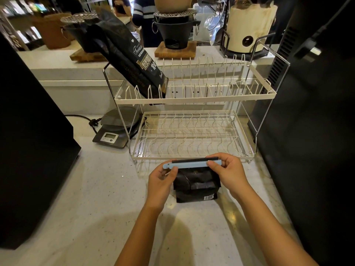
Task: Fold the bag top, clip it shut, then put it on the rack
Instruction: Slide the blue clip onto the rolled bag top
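A small black bag (196, 186) stands on the pale surface (96, 198), just near of the rack (194, 96), with a blue clip (189, 163) lying across its top. The right hand (227, 169) pinches the clip's right end, thumb on the near side and fingers (215, 156) curled over the far side. The left hand (160, 179) is at the clip's left end, its thumb against the bar just right of the hinge and the other fingers loosely bent below; whether they grip it I cannot tell. On the rack's upper tier, at the left, a larger black bag (132, 60) leans leftward between the wires. The lower tier sits just beyond the hands. A scale (117, 127) rests on the surface left of the rack.
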